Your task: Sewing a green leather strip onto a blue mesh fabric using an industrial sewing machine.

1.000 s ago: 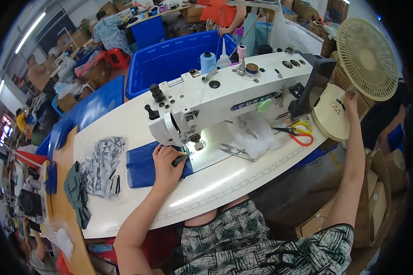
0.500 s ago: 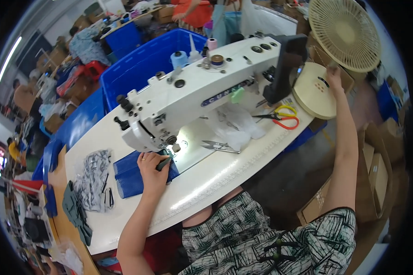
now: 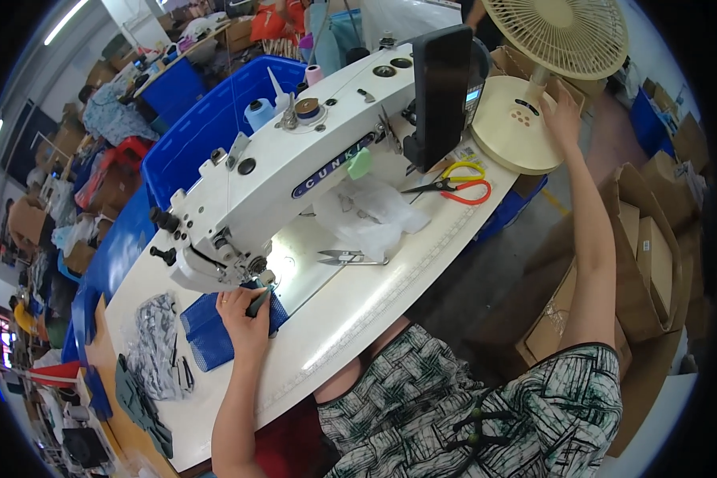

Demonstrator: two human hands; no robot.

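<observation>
My left hand [image 3: 243, 320] is at the sewing machine's needle end, thumb and fingers closed on a small dark green piece [image 3: 258, 303], perhaps cloth. Under that hand lies blue mesh fabric [image 3: 207, 331], partly hidden by my fingers and the machine head. The white sewing machine [image 3: 255, 191] has its lamp lit over the needle area. Far to the right, my right hand [image 3: 563, 121] grips the cream desk fan [image 3: 510, 139] at its base, beside the stem; some fingertips are hidden.
Thread snips [image 3: 350, 258] and red-and-yellow-handled scissors [image 3: 454, 185] lie on the white table [image 3: 334, 334], near white filmy material [image 3: 374, 211]. Patterned grey cloth [image 3: 158, 342] and dark green cloth [image 3: 139, 406] lie at the left. Behind stands a blue bin [image 3: 163, 171]; cardboard boxes [image 3: 645, 255] are right.
The view has shifted, so the machine and table sit further left. My right hand has slid a little along the fan's base. My left hand stays at the blue mesh with the dark green piece.
</observation>
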